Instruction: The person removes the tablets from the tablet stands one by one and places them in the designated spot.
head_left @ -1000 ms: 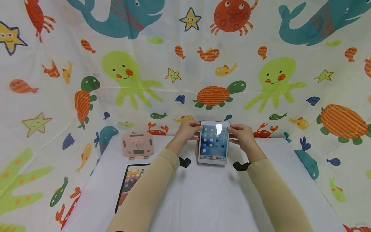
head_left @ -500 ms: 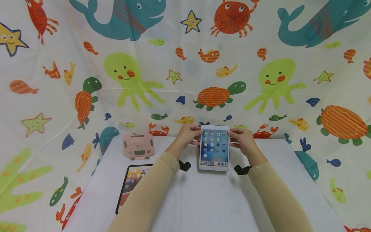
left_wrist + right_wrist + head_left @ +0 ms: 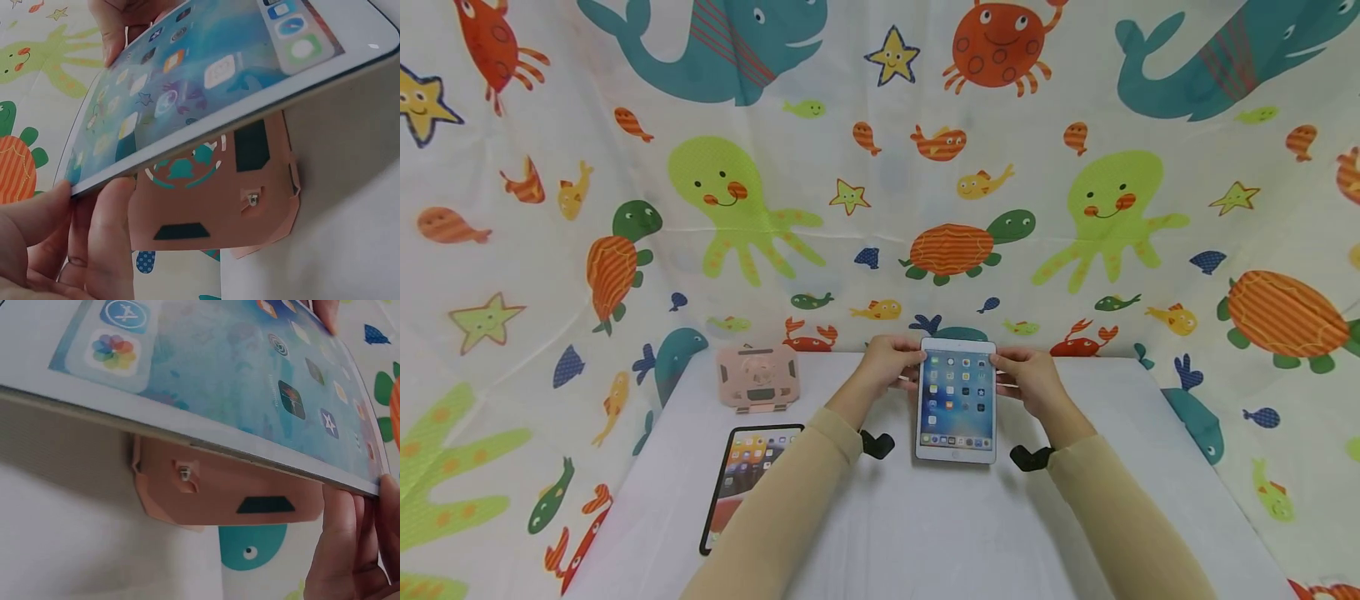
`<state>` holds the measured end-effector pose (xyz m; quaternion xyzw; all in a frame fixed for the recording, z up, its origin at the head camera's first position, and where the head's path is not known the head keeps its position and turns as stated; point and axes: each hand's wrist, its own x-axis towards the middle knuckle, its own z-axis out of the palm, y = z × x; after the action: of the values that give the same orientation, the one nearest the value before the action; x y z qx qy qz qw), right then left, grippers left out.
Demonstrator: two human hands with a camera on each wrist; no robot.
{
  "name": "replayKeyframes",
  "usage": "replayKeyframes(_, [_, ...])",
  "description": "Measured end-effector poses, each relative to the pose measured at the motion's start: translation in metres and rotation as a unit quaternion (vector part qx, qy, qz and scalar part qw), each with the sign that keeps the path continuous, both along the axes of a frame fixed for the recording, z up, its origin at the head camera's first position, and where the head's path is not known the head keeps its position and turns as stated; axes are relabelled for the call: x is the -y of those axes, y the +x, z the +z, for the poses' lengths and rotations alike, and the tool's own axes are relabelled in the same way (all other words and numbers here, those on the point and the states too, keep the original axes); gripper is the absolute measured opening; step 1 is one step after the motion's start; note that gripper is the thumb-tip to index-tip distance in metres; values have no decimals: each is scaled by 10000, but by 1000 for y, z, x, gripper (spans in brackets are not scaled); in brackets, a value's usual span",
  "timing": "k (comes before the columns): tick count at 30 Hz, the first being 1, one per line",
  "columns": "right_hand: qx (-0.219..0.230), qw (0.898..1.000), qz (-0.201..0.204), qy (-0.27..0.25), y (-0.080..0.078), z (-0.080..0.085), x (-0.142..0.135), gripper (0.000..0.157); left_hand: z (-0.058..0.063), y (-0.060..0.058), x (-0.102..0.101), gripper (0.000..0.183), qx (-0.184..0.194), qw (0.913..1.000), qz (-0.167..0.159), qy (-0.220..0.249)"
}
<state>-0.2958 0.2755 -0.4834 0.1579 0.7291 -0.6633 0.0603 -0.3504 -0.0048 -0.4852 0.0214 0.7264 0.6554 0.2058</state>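
Note:
A white-framed tablet point(image 3: 957, 400) with its screen lit is held between both hands. My left hand point(image 3: 887, 367) pinches its upper left edge, thumb on the front and fingers behind. On the opposite edge my right hand point(image 3: 1028, 379) grips it the same way. Behind the tablet stands a pink tablet stand point(image 3: 181, 219), which the head view mostly hides. In the right wrist view this pink stand shows below the tablet's edge, with a small metal piece and a dark pad; whether the two touch, I cannot tell.
A second pink stand point(image 3: 758, 379) is at the back left of the white table point(image 3: 940, 533). In front of it lies a black-framed tablet point(image 3: 748, 471), partly covered by the left sleeve. A cloth printed with sea animals point(image 3: 955, 250) hangs behind the table.
Both hands have brought the white-framed tablet down and toward me, still gripping its sides. The second stand and the black-framed tablet have stayed put.

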Motion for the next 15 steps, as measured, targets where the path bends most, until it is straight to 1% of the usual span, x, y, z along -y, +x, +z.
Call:
replayKeyframes(5, [85, 9999, -37, -71, 9, -6, 1, 39, -6, 9, 1, 20, 91, 9999, 51, -25])
replayKeyframes(8, [143, 9998, -63, -127, 15, -8, 3, 38, -11, 14, 2, 21, 180, 9998, 51, 50])
replayKeyframes(12, [270, 9996, 18, -80, 23, -12, 5, 39, -17, 21, 5, 24, 293, 9996, 0, 19])
replayKeyframes(15, [372, 9993, 74, 49, 28, -14, 5, 41, -21, 26, 7, 24, 326, 9995, 7, -20])
